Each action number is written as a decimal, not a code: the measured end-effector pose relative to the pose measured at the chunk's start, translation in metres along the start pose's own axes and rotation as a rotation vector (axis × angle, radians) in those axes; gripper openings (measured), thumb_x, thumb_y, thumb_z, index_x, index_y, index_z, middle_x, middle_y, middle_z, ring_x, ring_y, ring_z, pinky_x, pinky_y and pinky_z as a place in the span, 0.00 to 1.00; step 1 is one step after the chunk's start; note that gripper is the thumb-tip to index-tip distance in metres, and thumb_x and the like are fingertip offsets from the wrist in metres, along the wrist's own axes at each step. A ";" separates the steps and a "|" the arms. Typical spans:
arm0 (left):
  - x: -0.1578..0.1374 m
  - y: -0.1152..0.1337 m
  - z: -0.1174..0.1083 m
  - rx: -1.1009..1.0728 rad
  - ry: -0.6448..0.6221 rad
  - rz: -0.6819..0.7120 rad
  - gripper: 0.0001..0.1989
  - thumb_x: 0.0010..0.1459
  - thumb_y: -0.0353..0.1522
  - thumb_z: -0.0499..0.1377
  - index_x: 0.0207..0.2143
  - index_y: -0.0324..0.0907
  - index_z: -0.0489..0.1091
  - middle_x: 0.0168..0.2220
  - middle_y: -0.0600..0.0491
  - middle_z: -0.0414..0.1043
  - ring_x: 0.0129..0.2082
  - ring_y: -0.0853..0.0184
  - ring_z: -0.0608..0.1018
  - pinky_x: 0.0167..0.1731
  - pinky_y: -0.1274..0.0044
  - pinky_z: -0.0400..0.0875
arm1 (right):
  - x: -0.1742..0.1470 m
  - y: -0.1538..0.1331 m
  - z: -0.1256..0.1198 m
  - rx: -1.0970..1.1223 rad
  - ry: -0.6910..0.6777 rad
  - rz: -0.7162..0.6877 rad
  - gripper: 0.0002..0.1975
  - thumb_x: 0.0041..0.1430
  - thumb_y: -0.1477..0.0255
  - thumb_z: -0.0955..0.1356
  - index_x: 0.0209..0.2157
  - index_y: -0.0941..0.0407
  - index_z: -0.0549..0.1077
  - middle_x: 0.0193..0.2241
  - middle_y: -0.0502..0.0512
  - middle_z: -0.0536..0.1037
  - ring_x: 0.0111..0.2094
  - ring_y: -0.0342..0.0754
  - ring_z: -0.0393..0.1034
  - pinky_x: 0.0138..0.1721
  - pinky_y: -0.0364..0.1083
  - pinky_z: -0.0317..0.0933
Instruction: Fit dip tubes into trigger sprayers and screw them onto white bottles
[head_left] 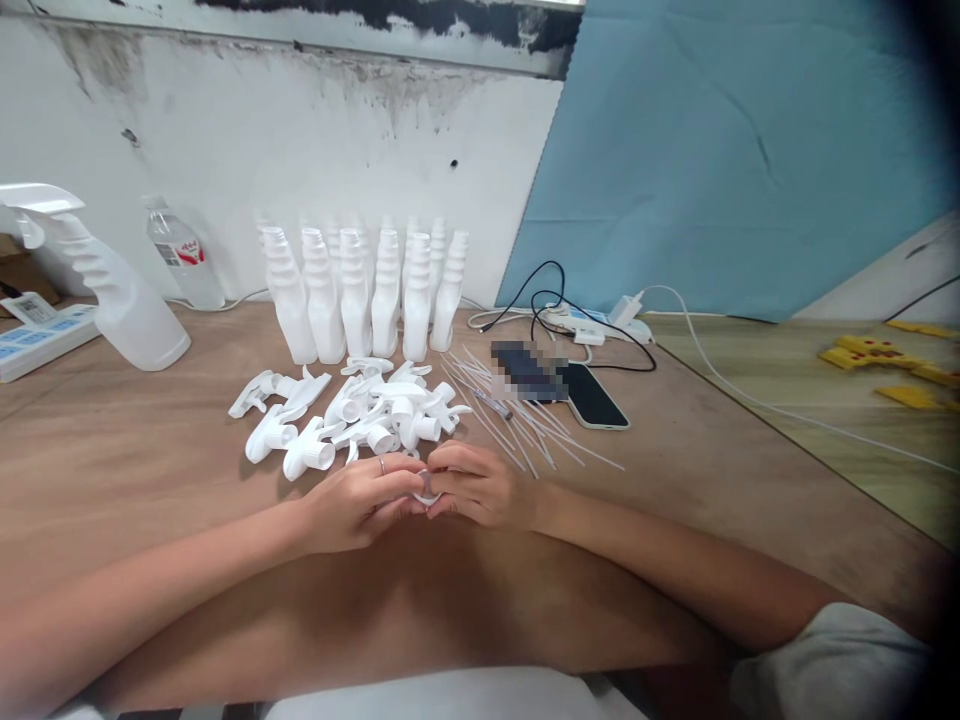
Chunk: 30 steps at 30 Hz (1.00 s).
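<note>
- Two bare hands, the left hand (379, 500) and the right hand (480, 485), meet at the near part of the brown table (180, 430)
- One small white piece (427, 499) is held between them, pinched by the fingers of both; it is mostly covered, so its exact shape cannot be told
- Both hands are narrow, fingers curled inward, with fingertips close together; the left wears one ring (381, 465)
- Two forearms slant in from the lower corners, the left long and bare, the right with a pale sleeve (832, 660) near the elbow
- Ten or so white spray heads (309, 450), too jumbled for an exact count, lie just beyond the left hand
- Six white bottles (289, 300) stand upright in front, capless, with several more partly hidden behind
- Many thin white tubes (566, 440), overlapping, lie fanned out beyond the right hand
- One phone (596, 395) lies beside a pixelated patch at the tubes
- One bottle with a spray head fitted (131, 300) and one clear labelled bottle (184, 255) stand at the left
- Two power strips (45, 340), one at each side
</note>
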<state>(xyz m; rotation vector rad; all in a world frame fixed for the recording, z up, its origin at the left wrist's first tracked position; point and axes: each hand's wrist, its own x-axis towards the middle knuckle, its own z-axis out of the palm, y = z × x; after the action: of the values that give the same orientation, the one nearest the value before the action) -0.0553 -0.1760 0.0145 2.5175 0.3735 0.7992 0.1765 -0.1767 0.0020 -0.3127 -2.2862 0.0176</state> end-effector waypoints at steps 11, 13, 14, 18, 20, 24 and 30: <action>0.002 0.002 -0.002 0.029 0.025 0.038 0.10 0.64 0.27 0.52 0.43 0.40 0.71 0.46 0.41 0.74 0.44 0.64 0.78 0.42 0.77 0.74 | 0.001 -0.006 0.003 0.122 0.040 0.028 0.05 0.63 0.76 0.67 0.42 0.58 0.71 0.38 0.55 0.72 0.37 0.41 0.69 0.40 0.43 0.69; 0.001 0.001 -0.001 0.039 0.054 0.070 0.10 0.63 0.26 0.53 0.44 0.40 0.71 0.46 0.41 0.74 0.44 0.64 0.78 0.42 0.77 0.74 | 0.001 -0.004 0.001 0.033 0.049 -0.010 0.07 0.61 0.73 0.68 0.41 0.59 0.71 0.38 0.56 0.72 0.39 0.43 0.69 0.43 0.45 0.69; 0.001 0.000 -0.001 0.048 0.063 0.084 0.10 0.63 0.26 0.53 0.45 0.40 0.71 0.47 0.41 0.74 0.44 0.64 0.78 0.42 0.77 0.74 | 0.002 -0.003 0.000 -0.018 0.048 -0.023 0.08 0.60 0.72 0.69 0.41 0.59 0.72 0.38 0.57 0.72 0.41 0.45 0.68 0.44 0.47 0.68; 0.001 0.000 -0.001 0.081 0.067 0.106 0.09 0.63 0.26 0.53 0.44 0.39 0.70 0.46 0.41 0.74 0.43 0.64 0.78 0.41 0.77 0.74 | 0.002 -0.003 -0.005 -0.164 0.002 -0.057 0.13 0.59 0.69 0.70 0.44 0.60 0.70 0.40 0.60 0.72 0.45 0.51 0.67 0.45 0.51 0.67; 0.002 0.002 -0.001 0.091 0.059 0.080 0.08 0.63 0.26 0.52 0.42 0.39 0.70 0.45 0.42 0.75 0.41 0.65 0.78 0.40 0.78 0.73 | 0.004 -0.007 -0.007 -0.187 -0.025 -0.025 0.13 0.60 0.68 0.68 0.45 0.59 0.69 0.42 0.61 0.72 0.47 0.52 0.67 0.45 0.51 0.66; 0.002 0.004 -0.002 0.109 0.032 0.023 0.09 0.65 0.28 0.50 0.39 0.39 0.71 0.40 0.43 0.75 0.38 0.66 0.77 0.37 0.79 0.72 | 0.011 -0.021 -0.007 -0.196 -0.096 0.101 0.15 0.61 0.66 0.67 0.46 0.61 0.68 0.44 0.63 0.71 0.47 0.53 0.67 0.47 0.52 0.66; 0.000 0.002 0.000 0.082 0.035 0.028 0.08 0.64 0.27 0.50 0.39 0.39 0.70 0.41 0.44 0.73 0.40 0.66 0.76 0.39 0.78 0.71 | 0.016 -0.031 0.000 -0.138 -0.093 0.121 0.10 0.64 0.74 0.63 0.46 0.62 0.67 0.41 0.63 0.72 0.45 0.52 0.67 0.48 0.51 0.67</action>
<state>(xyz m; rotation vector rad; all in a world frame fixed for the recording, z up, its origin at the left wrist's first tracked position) -0.0554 -0.1781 0.0157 2.5930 0.3910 0.8561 0.1596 -0.2032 0.0176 -0.5325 -2.3625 -0.0653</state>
